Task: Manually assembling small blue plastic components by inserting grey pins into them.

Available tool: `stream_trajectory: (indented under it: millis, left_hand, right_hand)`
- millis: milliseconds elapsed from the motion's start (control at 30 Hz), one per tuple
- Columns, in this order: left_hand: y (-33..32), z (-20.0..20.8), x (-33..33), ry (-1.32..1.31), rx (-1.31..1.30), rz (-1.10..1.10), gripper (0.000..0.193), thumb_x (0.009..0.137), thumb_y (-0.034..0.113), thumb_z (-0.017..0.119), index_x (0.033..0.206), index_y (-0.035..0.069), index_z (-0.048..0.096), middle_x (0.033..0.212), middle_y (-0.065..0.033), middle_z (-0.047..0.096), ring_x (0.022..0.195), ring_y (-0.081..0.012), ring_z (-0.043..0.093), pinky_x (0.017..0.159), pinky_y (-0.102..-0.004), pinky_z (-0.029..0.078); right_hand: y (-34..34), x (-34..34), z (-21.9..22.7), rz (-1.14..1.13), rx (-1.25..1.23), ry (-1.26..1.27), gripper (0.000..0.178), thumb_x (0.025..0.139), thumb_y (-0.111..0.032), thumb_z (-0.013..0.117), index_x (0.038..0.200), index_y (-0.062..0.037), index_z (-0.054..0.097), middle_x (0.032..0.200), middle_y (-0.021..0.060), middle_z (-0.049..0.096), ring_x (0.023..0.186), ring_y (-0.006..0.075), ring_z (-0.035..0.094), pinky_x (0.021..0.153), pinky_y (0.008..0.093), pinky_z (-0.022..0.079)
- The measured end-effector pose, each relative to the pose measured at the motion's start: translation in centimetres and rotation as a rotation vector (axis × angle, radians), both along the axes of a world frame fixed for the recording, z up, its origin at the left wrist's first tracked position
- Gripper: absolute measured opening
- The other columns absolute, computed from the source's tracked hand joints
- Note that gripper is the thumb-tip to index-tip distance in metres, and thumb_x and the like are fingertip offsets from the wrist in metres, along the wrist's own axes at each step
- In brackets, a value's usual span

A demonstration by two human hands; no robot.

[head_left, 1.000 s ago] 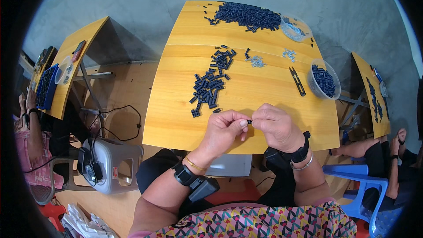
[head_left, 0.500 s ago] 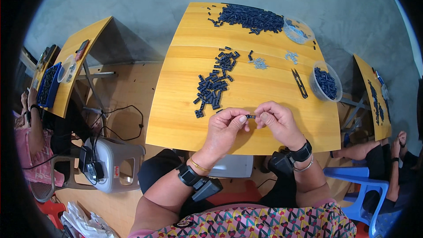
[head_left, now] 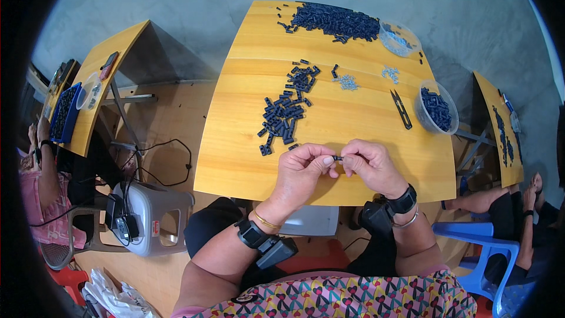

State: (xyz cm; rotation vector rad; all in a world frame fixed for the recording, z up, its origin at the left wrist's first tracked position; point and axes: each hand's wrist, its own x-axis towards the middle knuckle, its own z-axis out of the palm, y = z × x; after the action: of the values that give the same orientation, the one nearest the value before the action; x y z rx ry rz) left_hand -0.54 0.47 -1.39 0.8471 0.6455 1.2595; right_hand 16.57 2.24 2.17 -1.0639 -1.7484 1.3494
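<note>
A small black plastic piece (head_left: 337, 158) is pinched between thumb and fingers of my left hand (head_left: 299, 172), just above the table's front edge. My right hand (head_left: 375, 168) meets it from the other side, thumb and fingertips pressed together at the piece's right end. Whether those fingertips also hold a tiny part is hidden. Beyond my left hand lies a loose pile of black plastic pieces (head_left: 283, 116). Two little heaps of small silvery parts, a nearer-left heap (head_left: 347, 82) and a right heap (head_left: 390, 73), rest farther back on the yellow wooden table (head_left: 235, 141).
Black thread snips (head_left: 401, 109) lie beside a clear tub (head_left: 436, 107) of black pieces. A big black heap (head_left: 335, 22) and another clear tub (head_left: 400, 38) stand at the far edge. Co-workers sit left and right, near a grey stool (head_left: 150, 218) and a blue chair (head_left: 471, 229).
My right fingertips have come in against the black piece, closing the small gap between my hands. The view has shifted very slightly.
</note>
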Motion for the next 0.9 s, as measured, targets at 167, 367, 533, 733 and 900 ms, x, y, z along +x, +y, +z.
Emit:
stream_trajectory:
  millis: [167, 367, 533, 733, 900]
  left_hand:
    - [0.0, 0.5, -0.3, 0.028, -0.016, -0.064, 0.007, 0.085, 0.001, 0.055, 0.09, -0.001, 0.06, 0.073, -0.0063, 0.059, 0.064, -0.0139, 0.059, 0.059, -0.0226, 0.048]
    - [0.2, 0.3, -0.6, 0.043, -0.025, -0.125, 0.009, 0.086, 0.003, 0.055, 0.092, -0.002, 0.06, 0.074, -0.006, 0.059, 0.064, -0.014, 0.059, 0.059, -0.023, 0.048]
    - [0.1, 0.1, -0.5, -0.072, -0.092, -0.104, 0.013, 0.087, 0.004, 0.054, 0.098, -0.002, 0.058, 0.078, -0.0063, 0.06, 0.068, -0.0135, 0.058, 0.064, -0.0261, 0.05]
    - [0.2, 0.2, -0.6, -0.185, -0.135, -0.124, 0.015, 0.088, 0.003, 0.052, 0.1, -0.002, 0.058, 0.081, -0.0057, 0.059, 0.071, -0.0123, 0.056, 0.068, -0.0309, 0.052]
    - [0.2, 0.3, -0.5, -0.127, -0.115, -0.091, 0.014, 0.088, 0.003, 0.051, 0.099, -0.002, 0.058, 0.082, -0.0059, 0.06, 0.068, -0.0114, 0.055, 0.066, -0.0299, 0.051]
  right_hand:
    - [0.2, 0.2, 0.8, 0.056, 0.222, -0.085, 0.003, 0.082, -0.004, 0.057, 0.082, -0.0007, 0.057, 0.068, 0.0045, 0.055, 0.062, 0.0118, 0.054, 0.056, 0.0258, 0.043]
    - [0.0, -0.3, 0.7, 0.074, 0.468, -0.188, 0.003, 0.083, -0.004, 0.057, 0.081, -0.0014, 0.056, 0.068, 0.0033, 0.052, 0.061, 0.0109, 0.051, 0.055, 0.0238, 0.041]
    - [-0.5, -0.8, -0.3, -0.041, 0.184, -0.031, 0.003, 0.084, -0.003, 0.056, 0.082, -0.0015, 0.057, 0.07, 0.0025, 0.054, 0.061, 0.0094, 0.052, 0.056, 0.0226, 0.043]
    - [-0.6, -1.1, -0.7, -0.068, 0.17, 0.022, 0.005, 0.085, -0.004, 0.056, 0.084, -0.0003, 0.059, 0.071, 0.0027, 0.054, 0.063, 0.0096, 0.052, 0.058, 0.0228, 0.043]
    - [-0.5, -0.6, -0.3, -0.067, 0.354, -0.072, 0.005, 0.082, -0.005, 0.058, 0.083, 0.0004, 0.059, 0.068, 0.0087, 0.055, 0.061, 0.0181, 0.053, 0.057, 0.0274, 0.042]
